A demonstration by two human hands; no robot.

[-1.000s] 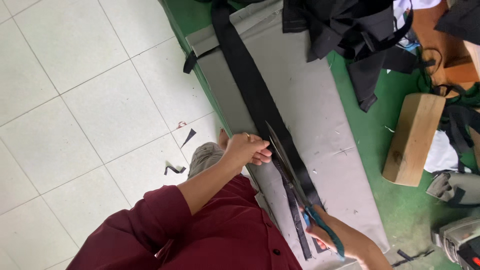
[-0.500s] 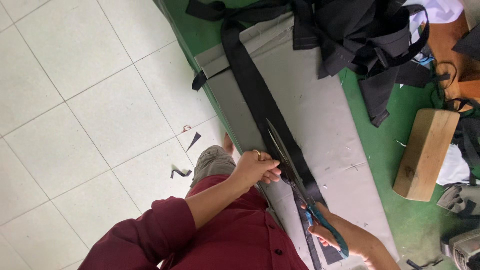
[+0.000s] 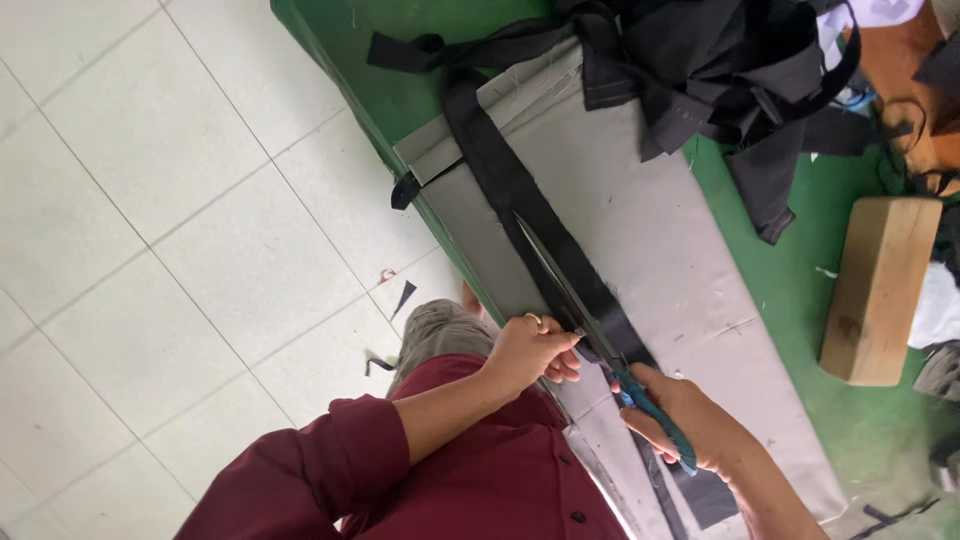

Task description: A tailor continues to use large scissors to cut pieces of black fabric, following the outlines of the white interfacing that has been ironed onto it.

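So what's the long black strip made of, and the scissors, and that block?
The long black strip looks like soft matte cloth: it lies limp, with fuzzy edges. The scissors seem to have grey metal blades, thin and slightly shiny, and teal handles, probably plastic. The block looks like bare, unpainted wood, pale tan with a dark knot-like mark.

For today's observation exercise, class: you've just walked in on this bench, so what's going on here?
A person in a dark red shirt is cutting a long black fabric strip that lies on a grey board on a green table. The right hand works teal-handled scissors, blades along the strip. The left hand holds the strip's edge beside the blades. A pile of black cloth and a wooden block sit further along.
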